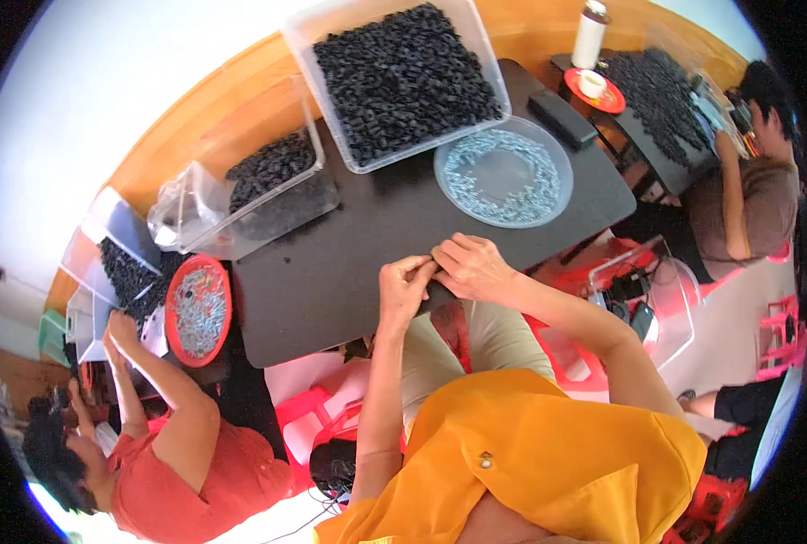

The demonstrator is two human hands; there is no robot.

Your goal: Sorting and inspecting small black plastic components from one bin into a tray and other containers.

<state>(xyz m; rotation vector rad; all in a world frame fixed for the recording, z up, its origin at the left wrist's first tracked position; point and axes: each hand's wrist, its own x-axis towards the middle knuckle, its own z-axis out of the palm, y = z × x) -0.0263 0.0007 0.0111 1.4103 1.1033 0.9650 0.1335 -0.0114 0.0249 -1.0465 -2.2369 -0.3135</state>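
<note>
My left hand [403, 286] and my right hand [472, 267] meet just over the front edge of the dark table [349, 281]. Fingers and thumbs of both are pinched together, tip to tip. Whatever they hold between them is small and mostly covered by the fingers; a dark bit shows there. Beyond them, toward the right, a round translucent tray [505, 218] carries a ring of small silvery pieces. At the back of the table, a large clear bin [358, 163] is heaped with small black parts.
A second clear bin [267, 227] with black parts stands at the left. A person in red [195, 462] works beside a red tray [226, 317] of silvery pieces. At the right, another person [739, 199] sits by a table with black parts. A black box [562, 120] lies near the round tray.
</note>
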